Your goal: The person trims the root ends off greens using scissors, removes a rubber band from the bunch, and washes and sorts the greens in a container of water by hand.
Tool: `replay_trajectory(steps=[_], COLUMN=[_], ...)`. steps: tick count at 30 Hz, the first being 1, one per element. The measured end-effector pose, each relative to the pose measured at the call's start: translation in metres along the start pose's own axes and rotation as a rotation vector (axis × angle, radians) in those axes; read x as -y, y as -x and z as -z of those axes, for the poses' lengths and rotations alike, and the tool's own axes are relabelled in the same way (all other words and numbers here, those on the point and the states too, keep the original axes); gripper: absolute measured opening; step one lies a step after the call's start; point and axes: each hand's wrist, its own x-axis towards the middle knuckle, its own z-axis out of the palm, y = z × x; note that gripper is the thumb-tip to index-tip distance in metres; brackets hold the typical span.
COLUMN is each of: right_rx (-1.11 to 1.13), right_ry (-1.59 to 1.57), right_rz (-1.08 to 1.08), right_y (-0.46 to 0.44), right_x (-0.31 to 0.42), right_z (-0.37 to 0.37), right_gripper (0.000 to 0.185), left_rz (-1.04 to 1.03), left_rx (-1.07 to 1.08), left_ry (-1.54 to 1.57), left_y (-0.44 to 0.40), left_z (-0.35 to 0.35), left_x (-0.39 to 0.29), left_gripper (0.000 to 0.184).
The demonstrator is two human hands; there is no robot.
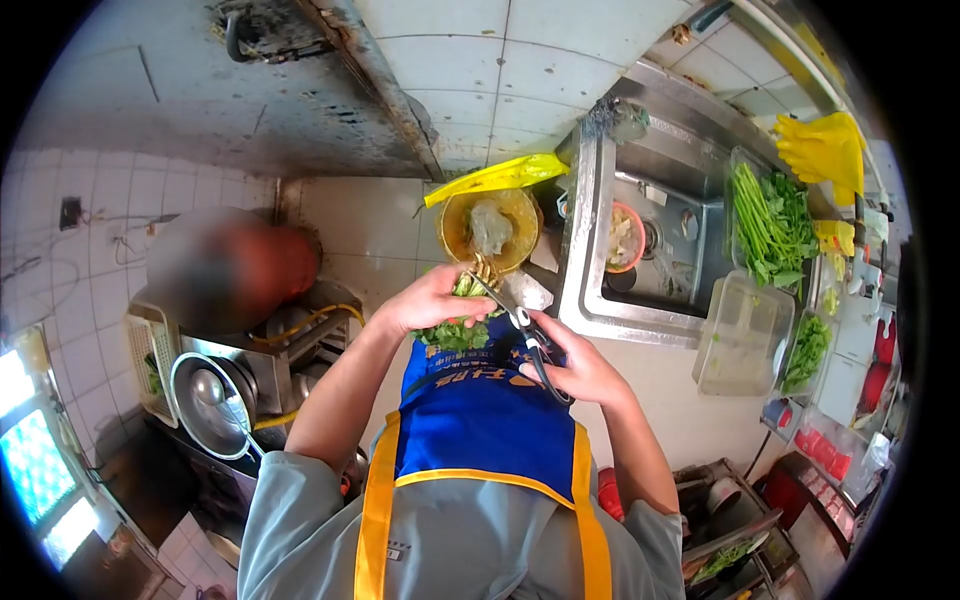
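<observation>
My left hand (437, 301) is closed round a bunch of leafy green herbs (459, 334), which looks like coriander. Its brownish root ends point up and away from me, and the leaves hang down over my blue apron (480, 420). In my right hand (578, 362) is a pair of scissors (528, 334) with black and white handles. The scissor blades reach across to the stems just below the roots; whether they touch them I cannot tell. Beyond both hands stands a yellow bin (452, 222) with a clear plastic bag inside.
To the right is a steel sink (590, 270) holding a pink bowl (627, 238). Beside it are a tray of long-stemmed greens (770, 225), a clear plastic container (742, 340) and yellow gloves (822, 152). A metal pan (212, 405) sits on the left.
</observation>
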Motion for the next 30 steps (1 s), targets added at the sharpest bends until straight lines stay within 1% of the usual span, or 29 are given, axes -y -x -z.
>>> replay_trajectory(steps=[4, 6, 7, 13, 16, 19, 22, 25, 27, 30], right_rx=[-0.007, -0.033, -0.045, -0.070, -0.058, -0.051, -0.039, -0.042, -0.042, -0.021], right_ry=[0.019, 0.111, 0.157, 0.262, 0.240, 0.219, 0.196, 0.203, 0.215, 0.220], right_rz=[-0.026, -0.042, -0.049, 0.043, 0.019, 0.041, 0.008, 0.029, 0.000, -0.031], right_y=[-0.003, -0.003, -0.003, -0.001, -0.001, -0.001, -0.001, -0.001, -0.001, -0.001], right_x=[-0.007, -0.006, -0.005, -0.020, -0.017, -0.015, -0.014, -0.016, -0.018, -0.016], right_z=[-0.008, -0.011, -0.011, -0.016, -0.017, -0.020, -0.021, -0.021, -0.022, -0.022], right_gripper=[0.062, 0.060, 0.059, 0.054, 0.054, 0.053, 0.052, 0.050, 0.052, 0.050], left_rz=[0.032, 0.066, 0.076, 0.087, 0.075, 0.075, 0.077, 0.087, 0.093, 0.109], left_rx=[0.019, 0.018, 0.025, 0.093, 0.117, 0.126, 0.141, 0.150, 0.147, 0.117], left_ry=[-0.027, -0.044, -0.049, -0.062, -0.062, -0.060, -0.059, -0.081, -0.091, -0.056], left_y=[-0.002, -0.003, -0.003, -0.004, -0.003, 0.000, 0.002, 0.004, 0.005, 0.003], left_z=[0.001, 0.003, 0.004, 0.013, 0.016, 0.018, 0.018, 0.019, 0.020, 0.022], left_x=[0.002, 0.004, 0.003, 0.007, 0.012, 0.013, 0.014, 0.012, 0.010, 0.020], left_gripper=[0.023, 0.027, 0.025, 0.022, 0.021, 0.020, 0.019, 0.019, 0.018, 0.022])
